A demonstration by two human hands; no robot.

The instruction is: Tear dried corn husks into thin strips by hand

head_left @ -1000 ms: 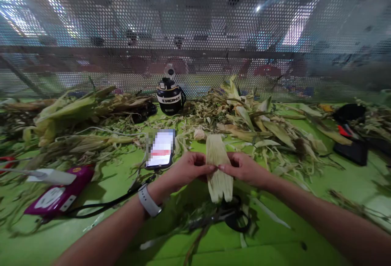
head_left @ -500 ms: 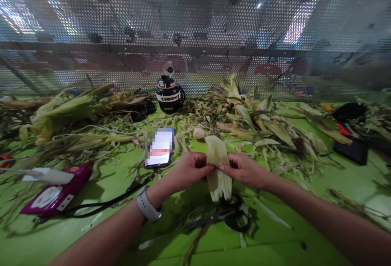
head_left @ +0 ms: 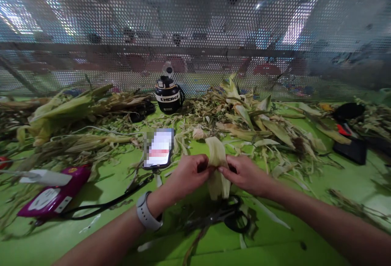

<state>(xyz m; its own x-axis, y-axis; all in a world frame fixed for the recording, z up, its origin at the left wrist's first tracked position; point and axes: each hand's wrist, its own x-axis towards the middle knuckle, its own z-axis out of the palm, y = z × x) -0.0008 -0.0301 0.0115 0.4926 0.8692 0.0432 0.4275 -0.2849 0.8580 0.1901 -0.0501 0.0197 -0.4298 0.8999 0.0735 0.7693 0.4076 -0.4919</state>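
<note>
Corn husk (head_left: 217,152) pinched at gathered middle between fingers of left hand (head_left: 190,173) and right hand (head_left: 247,174), ends spread beyond and below fingertips. Judged light, papery, pliable, easily split lengthwise; best held at pinched waist. Scissors (head_left: 218,217) laid below fingers.

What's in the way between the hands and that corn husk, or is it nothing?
Nothing that I can see. The left hand and right hand both pinch the husk directly. The scissors lie nearer the person, not between them.
</note>
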